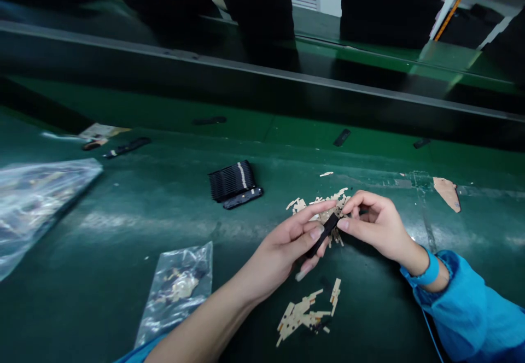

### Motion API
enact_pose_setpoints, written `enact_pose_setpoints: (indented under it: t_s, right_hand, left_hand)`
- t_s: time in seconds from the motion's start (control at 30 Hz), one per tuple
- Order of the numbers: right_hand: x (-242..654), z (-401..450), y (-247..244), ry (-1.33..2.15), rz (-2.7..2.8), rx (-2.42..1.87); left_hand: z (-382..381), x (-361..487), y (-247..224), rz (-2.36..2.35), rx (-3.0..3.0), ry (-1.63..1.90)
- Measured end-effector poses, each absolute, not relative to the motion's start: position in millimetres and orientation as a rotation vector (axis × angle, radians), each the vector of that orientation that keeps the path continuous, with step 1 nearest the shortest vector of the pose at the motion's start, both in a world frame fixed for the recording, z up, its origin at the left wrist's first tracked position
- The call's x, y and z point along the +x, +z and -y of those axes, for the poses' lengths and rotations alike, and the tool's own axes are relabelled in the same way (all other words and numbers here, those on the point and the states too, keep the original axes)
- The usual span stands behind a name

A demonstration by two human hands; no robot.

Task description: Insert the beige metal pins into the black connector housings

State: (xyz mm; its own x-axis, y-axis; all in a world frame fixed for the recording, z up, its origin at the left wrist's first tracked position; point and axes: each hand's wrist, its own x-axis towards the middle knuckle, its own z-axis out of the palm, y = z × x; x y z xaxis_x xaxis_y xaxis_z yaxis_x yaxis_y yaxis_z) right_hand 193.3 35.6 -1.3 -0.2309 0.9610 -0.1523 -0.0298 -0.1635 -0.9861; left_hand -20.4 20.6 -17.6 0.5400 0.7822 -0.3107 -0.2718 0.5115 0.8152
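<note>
Between the thumb and fingers of my left hand (pixel 293 237) is a slim black plastic piece (pixel 323 235), tilted up to the right. My right hand (pixel 379 223) is at the upper end of that piece, thumb and forefinger nearly together; whatever sits between them is too small to make out. Just behind both hands lies a pile of small cream-coloured strips (pixel 301 205), partly covered by my fingers. A second group of cream strips (pixel 301 314) with dark and copper-coloured spots rests nearer to me.
A neat stack of black pieces (pixel 229 181) lies left of centre. Clear plastic bags (pixel 176 286) with small parts are on the left. Loose black pieces (pixel 342 137) lie farther back. A tan scrap (pixel 447 193) is at right. A raised rail (pixel 246 70) crosses behind the green surface.
</note>
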Motion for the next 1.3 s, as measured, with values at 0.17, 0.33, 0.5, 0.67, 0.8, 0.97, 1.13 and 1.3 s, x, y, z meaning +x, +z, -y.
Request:
enact_pose_setpoints:
  t_s: [0.17, 0.33, 0.5, 0.67, 0.8, 0.97, 1.13, 1.3]
  right_hand:
    - [198.1, -39.2, 1.7, 1.537, 1.286, -1.150]
    - [198.0, -38.8, 0.7, 1.538, 1.290, -1.163]
    - [195.7, -36.9, -1.6, 1.554, 1.307, -1.140]
    - [194.9, -39.9, -3.1, 1.553, 1.304, -1.132]
    - [197.1, -40.5, -0.5, 1.626, 1.335, -1.097]
    - [192.0, -35.3, -4.7, 1.506, 1.491, -1.204]
    - [186.9, -32.5, -14.1, 1.229, 1.523, -1.253]
    - [185.7, -25.2, -15.3, 0.759, 1.612, -1.165]
  left_hand:
    - [-20.0, -21.2, -15.4, -0.718, 0.804, 0.701]
    - [-19.8, -22.0, -14.4, -0.713, 0.818, 0.683]
    - [-19.7, -22.5, -11.9, -0.681, 0.843, 0.681]
    - [-17.0, -23.2, -1.1, -0.776, 0.919, 0.684]
    - [-14.4, -21.9, 5.7, -0.882, 1.070, 0.735]
    - [-13.4, -22.6, 0.7, -0.979, 1.332, 0.720]
    - [-13.9, -23.3, -4.9, -1.081, 1.590, 0.746]
    - [-13.3, -18.4, -3.3, -1.039, 1.315, 0.821]
